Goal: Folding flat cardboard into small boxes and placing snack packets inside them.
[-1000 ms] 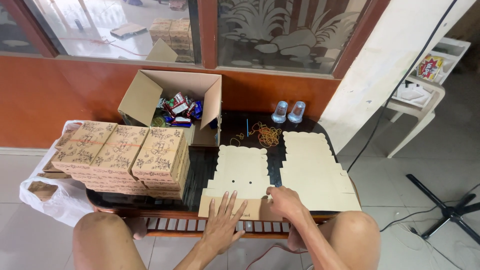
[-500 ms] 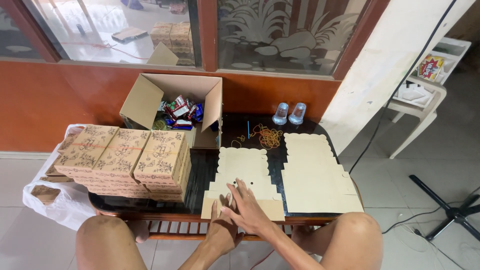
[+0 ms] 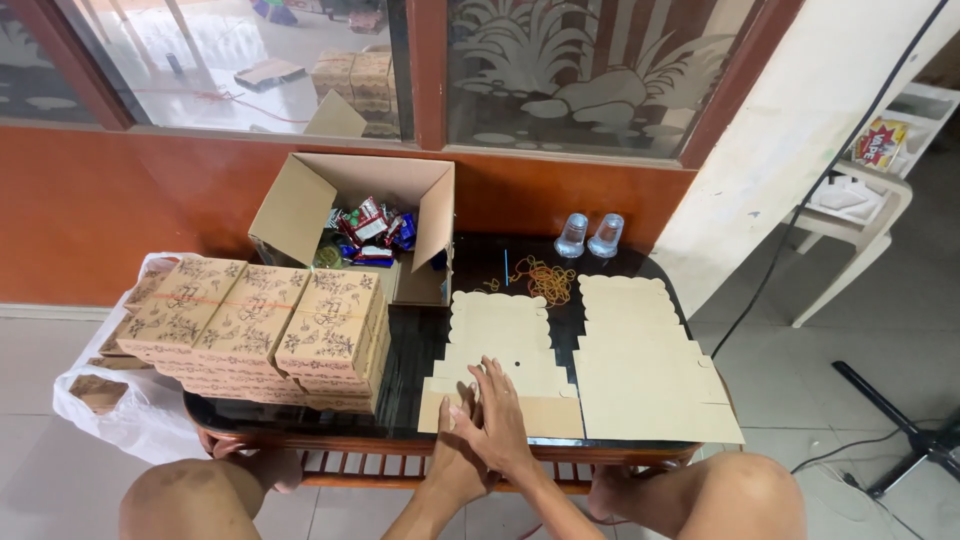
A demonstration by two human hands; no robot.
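Head view: looking down on a low dark glass-topped table with a wooden frame; bare knees at the bottom corners of the frame.
Right hand: lower centre, laid flat on top, fingers spread and extended, pressing down on the near end of a flat die-cut cardboard blank; it grips nothing.
Left hand: lower centre, partly under the right hand; fingertips at the blank's near-left flap. Whether they pinch the flap or only rest on it I cannot tell (the right hand covers most of it).
Blank under the hands: centre of the frame, scalloped far edge, lying flat on the glass with its near flaps reaching the table's front edge.
Second blank stack: right of centre, just beside the first, its near corner overhanging the table's right edge.
Folded boxes: left of centre, printed brown boxes stacked in rows, close to the table's left edge.
Open carton: upper centre-left, holding wrapped sweets.
Rubber bands: loose heap above centre, with two upturned clear cups behind it.
White bag: lower left, hanging beside the table.
Risk, slip: glass is smooth, so uneven pressing could skate the blank forward off the front edge.
Risk, crease: a flap bent off its score line would likely fold crooked.
Risk, knock: an elbow swinging right could tip the overhanging stack to the floor.
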